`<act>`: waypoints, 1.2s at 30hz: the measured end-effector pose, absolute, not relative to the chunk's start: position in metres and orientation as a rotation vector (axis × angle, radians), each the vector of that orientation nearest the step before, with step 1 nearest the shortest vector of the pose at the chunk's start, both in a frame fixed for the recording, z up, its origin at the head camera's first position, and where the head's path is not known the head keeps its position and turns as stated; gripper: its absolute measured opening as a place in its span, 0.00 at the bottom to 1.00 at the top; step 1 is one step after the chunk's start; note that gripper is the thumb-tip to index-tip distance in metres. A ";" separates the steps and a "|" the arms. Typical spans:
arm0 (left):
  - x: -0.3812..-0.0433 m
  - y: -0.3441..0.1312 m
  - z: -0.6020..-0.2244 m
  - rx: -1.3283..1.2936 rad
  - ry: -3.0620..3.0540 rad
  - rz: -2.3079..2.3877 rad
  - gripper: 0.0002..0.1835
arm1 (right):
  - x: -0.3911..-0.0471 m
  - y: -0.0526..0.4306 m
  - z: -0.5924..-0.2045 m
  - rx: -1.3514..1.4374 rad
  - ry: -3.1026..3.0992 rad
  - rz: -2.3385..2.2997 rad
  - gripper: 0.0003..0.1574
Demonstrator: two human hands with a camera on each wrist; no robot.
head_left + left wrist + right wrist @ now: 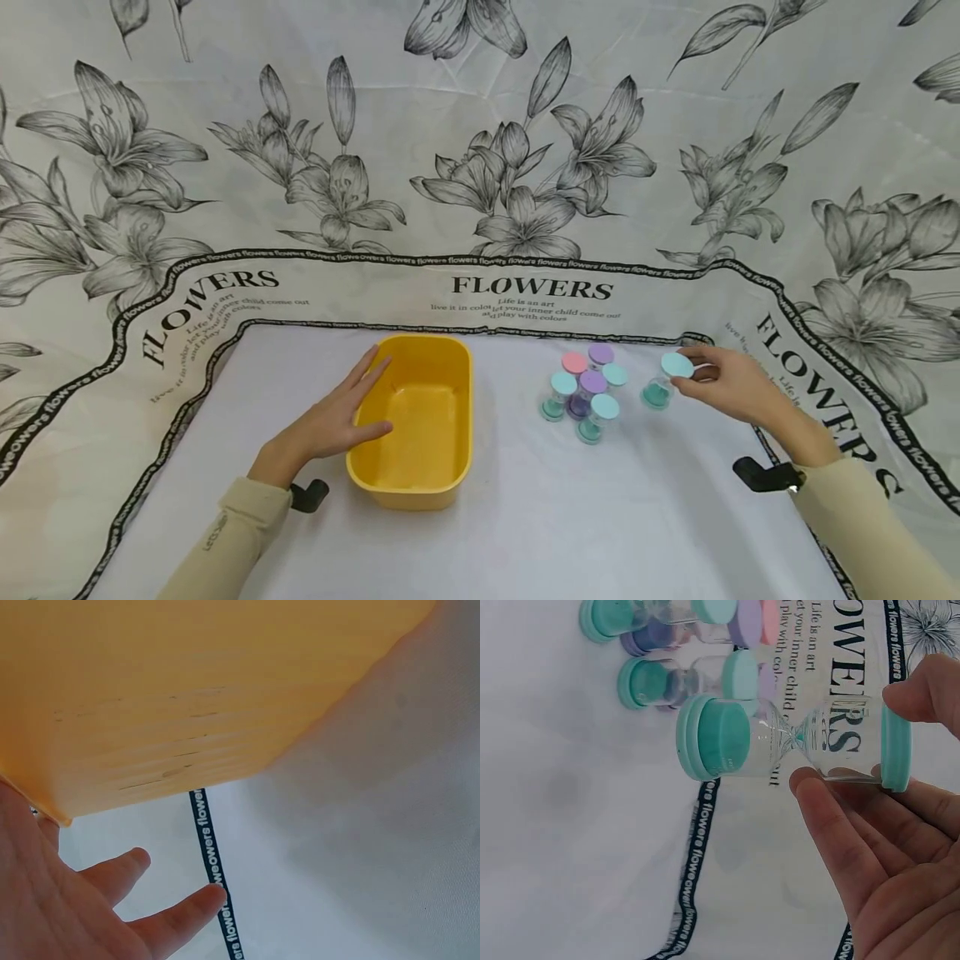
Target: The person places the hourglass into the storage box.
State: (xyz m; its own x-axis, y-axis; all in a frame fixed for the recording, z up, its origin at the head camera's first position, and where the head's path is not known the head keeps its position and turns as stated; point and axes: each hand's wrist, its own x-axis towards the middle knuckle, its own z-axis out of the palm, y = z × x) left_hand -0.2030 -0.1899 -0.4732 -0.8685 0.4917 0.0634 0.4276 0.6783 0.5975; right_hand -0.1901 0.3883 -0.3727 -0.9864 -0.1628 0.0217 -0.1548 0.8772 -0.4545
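A teal-capped hourglass [724, 739] is held by my right hand [731, 383], its thumb and fingers about the top cap and upper glass. Teal sand fills its lower bulb. In the head view it stands to the right of a cluster of similar hourglasses, including a pink-capped hourglass [574, 362], a purple-capped hourglass [592, 382] and a teal-capped hourglass [603, 407]. My left hand [341, 417] rests on the left rim of a yellow bin [463, 417], fingers extended. The left wrist view shows the bin's outer wall [187, 697] and two straight fingers [184, 919] beside it.
A white cloth [540, 517] covers the work surface. Behind it and at both sides rises a flower-printed cloth [360, 287] with black lettered borders. The hourglass cluster lies between the bin and my right hand.
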 end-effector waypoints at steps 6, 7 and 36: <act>-0.202 -0.192 -0.472 0.748 2.778 0.933 0.53 | -0.199 0.375 -0.338 -0.299 3.058 -0.704 0.33; -0.202 -0.191 -0.472 0.746 2.776 0.930 0.53 | -0.201 0.372 -0.333 -0.304 3.059 -0.706 0.32; -0.203 -0.191 -0.466 0.740 2.827 0.777 0.51 | -0.261 0.229 -0.286 -0.816 2.857 -0.862 0.30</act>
